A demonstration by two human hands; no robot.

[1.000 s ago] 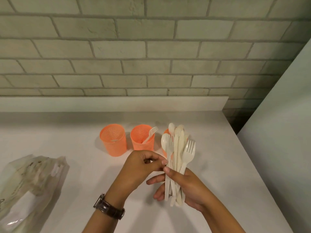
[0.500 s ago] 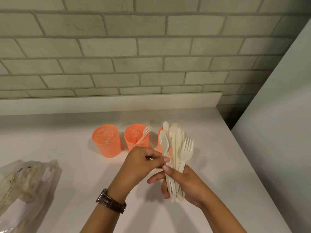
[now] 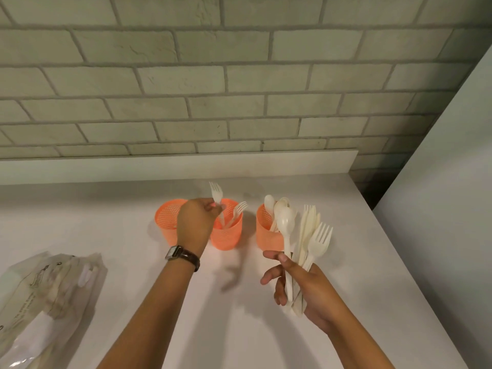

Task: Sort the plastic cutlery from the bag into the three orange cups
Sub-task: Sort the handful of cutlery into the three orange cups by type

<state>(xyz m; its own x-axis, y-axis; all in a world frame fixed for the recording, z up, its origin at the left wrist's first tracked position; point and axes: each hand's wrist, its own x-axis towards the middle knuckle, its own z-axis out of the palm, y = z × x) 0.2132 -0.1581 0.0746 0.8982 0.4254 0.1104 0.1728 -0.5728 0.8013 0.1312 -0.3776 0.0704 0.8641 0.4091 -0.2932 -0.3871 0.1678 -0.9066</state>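
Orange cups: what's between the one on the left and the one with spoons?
In the head view, the middle orange cup stands there, a fork inside; the left hand holds a second fork in it.

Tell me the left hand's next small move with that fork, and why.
Most likely, let go of the fork so it drops into the middle cup. The left hand pinches it tines-up, with its handle reaching down into that cup, where a second fork stands. The right hand holds the rest of the cutlery.
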